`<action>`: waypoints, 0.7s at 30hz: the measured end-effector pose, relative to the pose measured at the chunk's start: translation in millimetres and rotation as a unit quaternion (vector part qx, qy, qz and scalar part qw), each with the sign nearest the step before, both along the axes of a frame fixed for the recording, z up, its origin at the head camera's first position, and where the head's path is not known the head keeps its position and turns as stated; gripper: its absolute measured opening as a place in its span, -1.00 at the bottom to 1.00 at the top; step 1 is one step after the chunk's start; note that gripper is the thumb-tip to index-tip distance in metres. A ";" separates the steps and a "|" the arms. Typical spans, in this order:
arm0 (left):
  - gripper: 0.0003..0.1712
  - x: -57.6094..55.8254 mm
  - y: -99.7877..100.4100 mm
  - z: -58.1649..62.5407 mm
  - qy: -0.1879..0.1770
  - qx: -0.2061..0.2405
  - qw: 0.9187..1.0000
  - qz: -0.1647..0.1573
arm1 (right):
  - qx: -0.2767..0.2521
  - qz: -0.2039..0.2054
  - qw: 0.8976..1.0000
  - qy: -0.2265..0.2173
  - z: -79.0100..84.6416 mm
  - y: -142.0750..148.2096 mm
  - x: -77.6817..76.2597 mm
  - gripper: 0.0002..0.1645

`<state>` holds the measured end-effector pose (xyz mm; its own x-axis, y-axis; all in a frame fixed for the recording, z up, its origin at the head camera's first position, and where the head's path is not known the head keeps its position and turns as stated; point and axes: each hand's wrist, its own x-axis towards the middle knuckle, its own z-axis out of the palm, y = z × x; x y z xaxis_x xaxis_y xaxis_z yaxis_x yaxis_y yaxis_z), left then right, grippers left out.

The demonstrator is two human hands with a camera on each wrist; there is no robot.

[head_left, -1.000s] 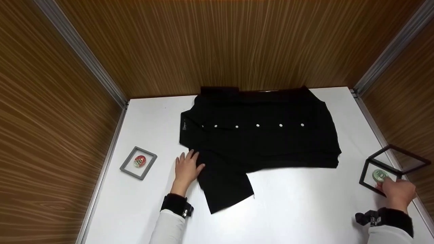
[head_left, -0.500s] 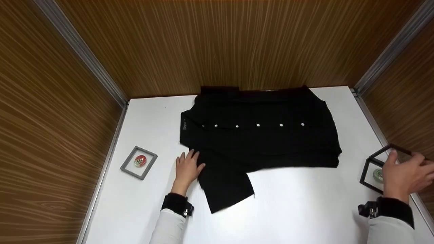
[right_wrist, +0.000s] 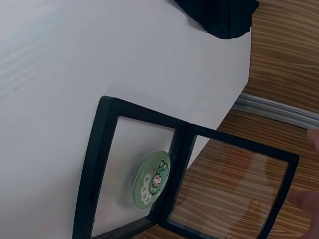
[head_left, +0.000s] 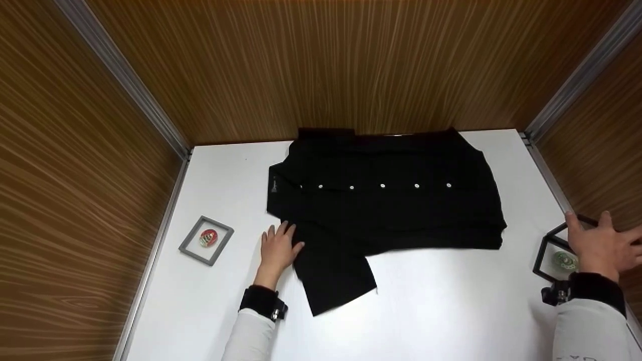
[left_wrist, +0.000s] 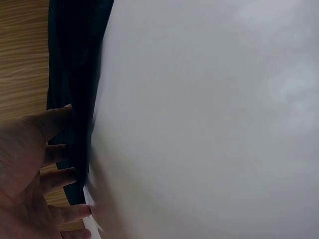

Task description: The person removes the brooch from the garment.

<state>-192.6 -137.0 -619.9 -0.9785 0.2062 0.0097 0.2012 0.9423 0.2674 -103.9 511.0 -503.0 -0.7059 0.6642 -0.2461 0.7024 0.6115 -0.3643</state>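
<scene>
A black short-sleeved shirt (head_left: 401, 210) with white buttons lies spread on the white table. My left hand (head_left: 277, 249) rests on the shirt near the shoulder, its fingers extended over the cloth's edge. At the far right, my right hand (head_left: 599, 246) is spread over a hinged black display frame (right_wrist: 89, 174), partly covering it in the head view. Inside the frame's lower half sits a round green badge (right_wrist: 152, 180) with a cartoon print. The frame's clear lid (right_wrist: 229, 186) stands raised. Fingertips of the right hand are beside the lid's outer edge; whether they touch it I cannot tell.
A grey frame (head_left: 218, 250) holding a red, white and green round badge (head_left: 208, 237) lies on the left of the table (head_left: 426, 311). Wood-grain panels (head_left: 326, 65) enclose the back and both sides. The right panel stands close beside the black frame.
My right hand has let go of the green badge, which now lies in the black frame, and moved up and right to the lid with fingers spread. The left hand stays put.
</scene>
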 end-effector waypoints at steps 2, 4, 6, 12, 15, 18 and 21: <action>-0.32 0.0 -0.1 0.2 0.001 0.000 1.000 0.001 | -0.004 0.007 1.000 0.001 -1.3 1.3 0.4 0.26; -0.32 -0.1 -0.1 0.3 0.000 -0.001 1.000 0.002 | -0.008 0.010 1.000 0.005 -2.9 2.1 0.8 0.25; -0.33 -0.2 0.0 0.5 0.001 0.000 1.000 0.001 | -0.006 0.008 1.000 0.014 -4.9 2.5 1.3 0.23; -0.33 0.5 1.8 0.9 0.007 0.003 1.000 0.002 | 0.015 -0.010 0.999 0.046 -9.5 1.6 0.4 0.10; -0.34 1.4 2.6 0.4 0.014 0.002 1.000 0.001 | 0.039 0.000 0.998 0.052 -10.4 0.0 -3.2 -0.01; -0.34 2.0 3.3 0.3 0.018 0.001 1.000 0.001 | 0.074 0.029 0.995 0.052 -11.4 -2.5 -9.4 -0.08; -0.34 1.7 4.0 0.2 0.014 0.003 1.000 0.004 | 0.092 0.048 0.992 0.072 -14.5 -6.0 -15.8 -0.11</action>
